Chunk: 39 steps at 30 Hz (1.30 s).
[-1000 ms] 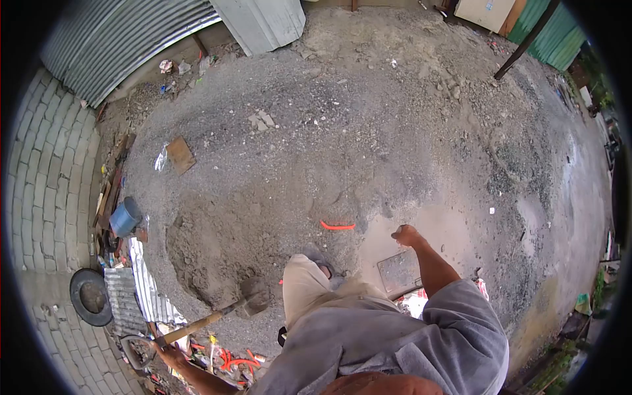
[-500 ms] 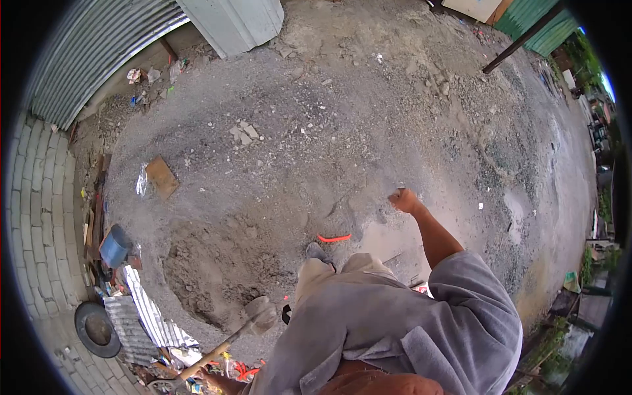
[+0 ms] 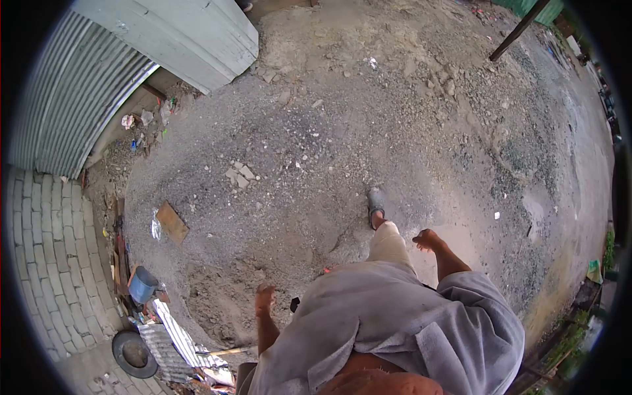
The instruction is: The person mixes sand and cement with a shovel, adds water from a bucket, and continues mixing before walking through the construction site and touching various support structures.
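My left hand [image 3: 265, 298] hangs beside my body, over the edge of a heap of damp grey sand [image 3: 220, 296]. Its fingers look loosely apart, slightly blurred, with nothing seen in them. Below and left of it, a wooden handle [image 3: 232, 351] lies low, mostly hidden by my arm and shirt. My right hand [image 3: 428, 241] is out over the wet ground on the right, fingers curled in, no object showing. One foot in a grey shoe [image 3: 376, 201] is planted ahead on the gravel.
On the left are a blue bucket [image 3: 142, 285], a tire [image 3: 134, 354], corrugated metal scraps [image 3: 166, 351] and a block wall [image 3: 56, 257]. A brown board [image 3: 172, 222] and broken slabs [image 3: 239, 174] lie on the gravel. Metal sheets [image 3: 178, 39] stand top left; a post [image 3: 519, 31] rises top right.
My left hand has come up from the shovel handle and is now away from it. One foot has stepped forward. The orange-red strip is now nearly covered by my body.
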Each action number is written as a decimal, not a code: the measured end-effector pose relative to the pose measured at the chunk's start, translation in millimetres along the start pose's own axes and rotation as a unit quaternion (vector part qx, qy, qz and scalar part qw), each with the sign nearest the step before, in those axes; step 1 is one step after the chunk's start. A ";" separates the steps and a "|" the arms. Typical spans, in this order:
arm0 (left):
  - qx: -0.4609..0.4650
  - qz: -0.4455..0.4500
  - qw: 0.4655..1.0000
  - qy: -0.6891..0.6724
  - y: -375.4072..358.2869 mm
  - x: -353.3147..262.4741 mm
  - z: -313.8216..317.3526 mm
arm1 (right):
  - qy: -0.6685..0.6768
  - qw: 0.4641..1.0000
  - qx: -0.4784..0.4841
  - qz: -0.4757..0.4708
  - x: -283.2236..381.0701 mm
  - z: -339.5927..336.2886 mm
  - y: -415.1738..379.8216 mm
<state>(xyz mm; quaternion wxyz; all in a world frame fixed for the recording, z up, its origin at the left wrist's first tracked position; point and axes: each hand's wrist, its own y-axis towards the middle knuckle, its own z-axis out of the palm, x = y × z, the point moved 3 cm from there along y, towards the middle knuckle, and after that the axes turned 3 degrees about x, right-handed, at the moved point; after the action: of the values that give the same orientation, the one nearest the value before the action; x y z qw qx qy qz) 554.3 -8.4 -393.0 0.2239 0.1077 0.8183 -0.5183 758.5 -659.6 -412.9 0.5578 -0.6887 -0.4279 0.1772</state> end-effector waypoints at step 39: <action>0.096 0.095 0.975 0.175 188.7 -816.8 472.1 | 0.413 0.909 -0.059 -0.004 148.4 -635.2 219.3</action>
<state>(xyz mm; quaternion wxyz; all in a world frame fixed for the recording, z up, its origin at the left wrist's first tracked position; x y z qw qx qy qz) 1467.6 -303.0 -324.6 0.1137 0.2946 0.7776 -0.5437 1387.5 -937.0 -380.1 0.6440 -0.7301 -0.1719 -0.1505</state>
